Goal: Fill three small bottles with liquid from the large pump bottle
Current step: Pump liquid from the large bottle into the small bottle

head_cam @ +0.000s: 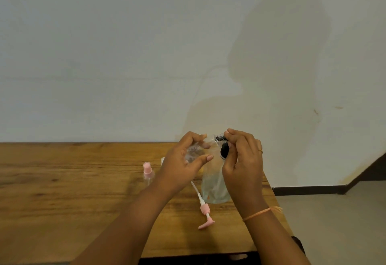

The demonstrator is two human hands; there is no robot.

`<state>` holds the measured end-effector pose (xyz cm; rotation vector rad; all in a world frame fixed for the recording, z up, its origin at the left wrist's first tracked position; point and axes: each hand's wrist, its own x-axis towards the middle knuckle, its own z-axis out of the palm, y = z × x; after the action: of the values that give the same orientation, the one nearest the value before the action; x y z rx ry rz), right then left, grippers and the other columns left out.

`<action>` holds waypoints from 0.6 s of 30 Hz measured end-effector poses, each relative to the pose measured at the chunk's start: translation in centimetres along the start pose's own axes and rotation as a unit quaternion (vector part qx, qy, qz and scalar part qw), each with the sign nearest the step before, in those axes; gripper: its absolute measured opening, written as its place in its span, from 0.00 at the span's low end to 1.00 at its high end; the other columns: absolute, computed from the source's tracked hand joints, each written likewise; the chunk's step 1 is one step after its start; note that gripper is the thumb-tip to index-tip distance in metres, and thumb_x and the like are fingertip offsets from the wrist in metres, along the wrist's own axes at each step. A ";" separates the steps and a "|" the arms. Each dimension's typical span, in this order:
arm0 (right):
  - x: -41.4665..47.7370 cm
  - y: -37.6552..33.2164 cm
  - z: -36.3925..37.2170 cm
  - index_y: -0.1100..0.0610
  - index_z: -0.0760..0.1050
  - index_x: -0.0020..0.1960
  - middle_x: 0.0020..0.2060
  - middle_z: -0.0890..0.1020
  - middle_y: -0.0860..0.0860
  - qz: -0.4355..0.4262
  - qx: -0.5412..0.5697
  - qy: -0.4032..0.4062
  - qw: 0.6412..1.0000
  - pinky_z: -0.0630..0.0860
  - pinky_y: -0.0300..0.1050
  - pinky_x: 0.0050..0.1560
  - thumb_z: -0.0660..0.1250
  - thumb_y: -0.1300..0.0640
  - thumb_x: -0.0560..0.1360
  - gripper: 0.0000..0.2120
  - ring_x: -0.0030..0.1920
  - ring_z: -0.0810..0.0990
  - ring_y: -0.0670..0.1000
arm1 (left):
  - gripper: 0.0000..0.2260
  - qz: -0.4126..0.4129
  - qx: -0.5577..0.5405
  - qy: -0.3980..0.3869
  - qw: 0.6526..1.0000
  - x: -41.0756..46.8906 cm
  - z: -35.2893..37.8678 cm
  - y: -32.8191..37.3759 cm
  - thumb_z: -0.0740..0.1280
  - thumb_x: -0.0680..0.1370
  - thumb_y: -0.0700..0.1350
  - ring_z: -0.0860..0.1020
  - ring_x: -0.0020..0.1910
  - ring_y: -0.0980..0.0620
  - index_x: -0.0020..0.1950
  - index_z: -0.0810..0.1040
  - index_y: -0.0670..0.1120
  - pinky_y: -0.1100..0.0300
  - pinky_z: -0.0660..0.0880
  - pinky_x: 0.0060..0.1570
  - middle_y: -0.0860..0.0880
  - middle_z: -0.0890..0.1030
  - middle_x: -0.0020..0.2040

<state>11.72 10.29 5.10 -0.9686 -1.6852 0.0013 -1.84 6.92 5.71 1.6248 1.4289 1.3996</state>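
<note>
- The left hand (183,164) curls round a small clear plastic bottle (195,152), holding it tilted above the table with its neck toward the right
- The right hand (242,160) pinches a black cap (221,138) at that neck; I cannot tell whether the cap is going on or coming off
- The step looks like capping or uncapping one small bottle; the next move calls for a steady twist against a firm left grip
- The large clear pump bottle (215,187) stands just beneath the hands, and its pink-and-white pump (203,209) lies out on the wooden table (62,181), nearer
- A small bottle with a pink spray top (147,169) stands to the left
</note>
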 end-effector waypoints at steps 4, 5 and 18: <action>0.2 -0.5 -0.2 0.63 0.78 0.50 0.48 0.80 0.55 -0.004 -0.003 0.008 1.000 0.71 0.38 0.47 0.55 0.62 0.73 0.14 0.49 0.76 0.54 | 0.17 0.022 0.015 -0.004 1.000 0.1 -0.4 0.5 0.72 0.72 0.45 0.75 0.54 0.68 0.56 0.72 0.60 0.75 0.72 0.49 0.67 0.78 0.51; 0.2 -0.5 -0.1 0.63 0.78 0.50 0.48 0.80 0.55 -0.005 -0.005 0.007 1.000 0.71 0.38 0.47 0.56 0.63 0.73 0.13 0.49 0.76 0.54 | 0.18 0.025 0.019 -0.003 1.000 0.0 -0.4 0.5 0.72 0.72 0.45 0.75 0.54 0.68 0.56 0.72 0.61 0.75 0.71 0.49 0.67 0.78 0.51; -0.2 0.0 0.0 0.62 0.77 0.52 0.49 0.79 0.55 -0.006 -0.007 0.003 1.000 0.72 0.41 0.48 0.61 0.69 0.71 0.12 0.51 0.73 0.49 | 0.19 0.007 0.018 0.001 1.000 -0.2 -0.2 0.9 0.72 0.72 0.43 0.75 0.54 0.69 0.57 0.72 0.60 0.77 0.70 0.47 0.61 0.79 0.50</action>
<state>11.75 10.14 4.93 -0.9685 -1.6886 -0.0221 -1.65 6.44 6.53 1.6599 1.4543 1.3901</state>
